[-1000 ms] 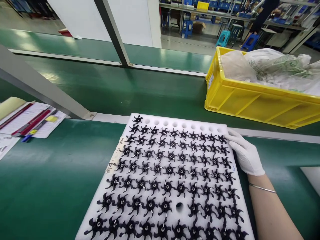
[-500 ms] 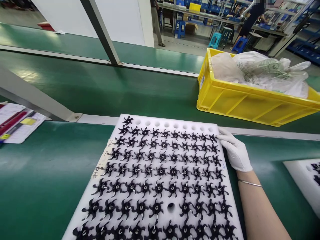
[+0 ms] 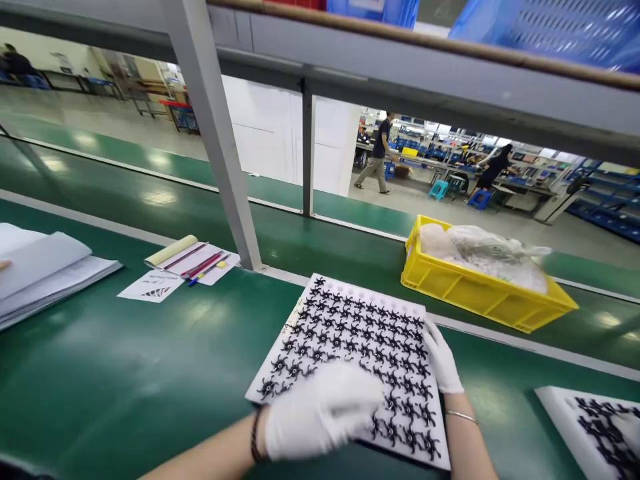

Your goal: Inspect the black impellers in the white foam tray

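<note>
At the far left edge a stack of papers (image 3: 47, 273) lies on the green bench (image 3: 125, 380), with a fingertip just showing beside it; whose it is I cannot tell. To its right sit a loose printed sheet (image 3: 150, 285) and a clipboard (image 3: 193, 259) carrying what look like three or four pens, hard to count from here.

In the middle lies one white foam tray (image 3: 325, 313), its holes nearly all filled with small black impellers (image 3: 350, 330). I make out about nine across and perhaps ten rows, but the near rows are covered, so I won't give a total.

The left hand (image 3: 320, 413), in a white glove, lies flat over the tray's near edge, fingers pressed together and pointing right; it is blurred, and it pinches nothing that I can see. The right hand (image 3: 443, 363), also gloved, rests along the tray's right edge, fingers together, laid against the foam.

To handle this tray well, I'd judge both palms should stay flat and the foam level, since the parts look only loosely seated and the foam would bend easily.

Far right stands one yellow crate (image 3: 480, 297) of plastic bags, and a second tray (image 3: 595, 420) shows at the near right.
</note>
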`<action>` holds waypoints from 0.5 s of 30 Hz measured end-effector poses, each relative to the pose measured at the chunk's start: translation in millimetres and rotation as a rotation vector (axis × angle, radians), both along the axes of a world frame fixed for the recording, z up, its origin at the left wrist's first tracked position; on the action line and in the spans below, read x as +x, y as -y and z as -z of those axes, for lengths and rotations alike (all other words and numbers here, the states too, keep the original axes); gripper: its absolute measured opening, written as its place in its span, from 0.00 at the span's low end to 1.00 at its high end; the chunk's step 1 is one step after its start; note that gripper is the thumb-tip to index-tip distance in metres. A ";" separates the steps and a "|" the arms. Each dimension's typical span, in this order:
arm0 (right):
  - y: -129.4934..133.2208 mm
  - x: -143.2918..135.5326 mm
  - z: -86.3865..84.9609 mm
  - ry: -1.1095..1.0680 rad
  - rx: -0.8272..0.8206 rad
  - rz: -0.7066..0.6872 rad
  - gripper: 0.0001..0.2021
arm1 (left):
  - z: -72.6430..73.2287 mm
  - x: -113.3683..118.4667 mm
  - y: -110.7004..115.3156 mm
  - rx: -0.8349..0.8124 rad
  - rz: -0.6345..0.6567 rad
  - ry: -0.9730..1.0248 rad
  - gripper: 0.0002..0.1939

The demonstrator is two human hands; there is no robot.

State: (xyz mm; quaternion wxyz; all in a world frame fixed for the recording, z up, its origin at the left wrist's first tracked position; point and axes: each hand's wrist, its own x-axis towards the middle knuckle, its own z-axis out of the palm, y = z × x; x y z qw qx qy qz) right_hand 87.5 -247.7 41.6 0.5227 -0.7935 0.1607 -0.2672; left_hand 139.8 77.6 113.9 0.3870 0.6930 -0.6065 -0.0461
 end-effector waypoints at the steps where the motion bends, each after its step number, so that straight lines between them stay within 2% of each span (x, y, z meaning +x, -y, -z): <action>1: -6.4 -8.4 1.1 -0.001 0.020 0.009 0.29 | -2.0 20.7 -15.9 -0.027 -0.216 -0.111 0.20; 2: -12.5 -18.2 2.4 -0.002 0.040 0.019 0.28 | -0.5 40.3 -31.2 -0.031 -0.414 -0.217 0.22; 3: -18.3 -29.3 3.6 0.000 0.056 0.030 0.28 | 4.4 57.9 -44.9 -0.022 -0.556 -0.332 0.24; 4: -23.8 -41.2 4.9 0.004 0.066 0.040 0.28 | 12.2 72.4 -56.3 -0.021 -0.665 -0.442 0.27; 6: -34.8 -65.8 7.0 0.016 0.073 0.059 0.28 | 32.4 91.5 -70.7 -0.039 -0.762 -0.585 0.32; 8: -46.7 -88.9 8.6 0.023 0.067 0.078 0.28 | 51.4 98.6 -74.3 -0.086 -0.748 -0.647 0.35; 10: -59.5 -108.3 9.4 0.021 0.058 0.099 0.28 | 63.3 97.8 -71.2 -0.162 -0.662 -0.697 0.37; 12: -72.2 -122.3 9.3 0.008 0.050 0.118 0.30 | 68.2 93.9 -66.6 -0.255 -0.573 -0.768 0.38; 15: -87.5 -129.8 8.0 -0.029 0.036 0.135 0.32 | 72.3 89.6 -63.0 -0.348 -0.514 -0.833 0.38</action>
